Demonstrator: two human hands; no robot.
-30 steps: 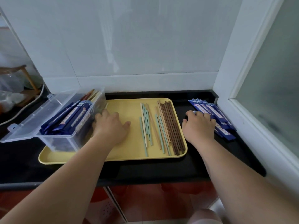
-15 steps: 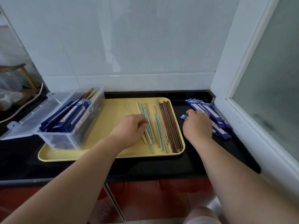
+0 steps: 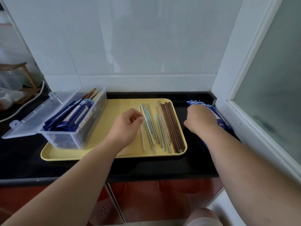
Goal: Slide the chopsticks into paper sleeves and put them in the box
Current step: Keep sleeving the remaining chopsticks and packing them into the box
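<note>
Many smooth chopsticks (image 3: 160,128) lie flat; left hand (image 3: 125,126) grip maybe pinches one; right hand (image 3: 201,119) covers blue paper sleeves (image 3: 217,114), grip unclear.

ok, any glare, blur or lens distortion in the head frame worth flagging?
Head view: wide-angle bowing curves the window frame and wall edges; soft reflections streak the white tiles; the black counter is dark, little detail; chopsticks on the tray are sharp, no evident motion blur.

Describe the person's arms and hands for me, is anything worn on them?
Nothing worn shows. The left hand and right hand are bare: no gloves, rings, watch or bracelet. The left forearm and right forearm are bare too, with no sleeve in view up to the picture's edge.
</note>
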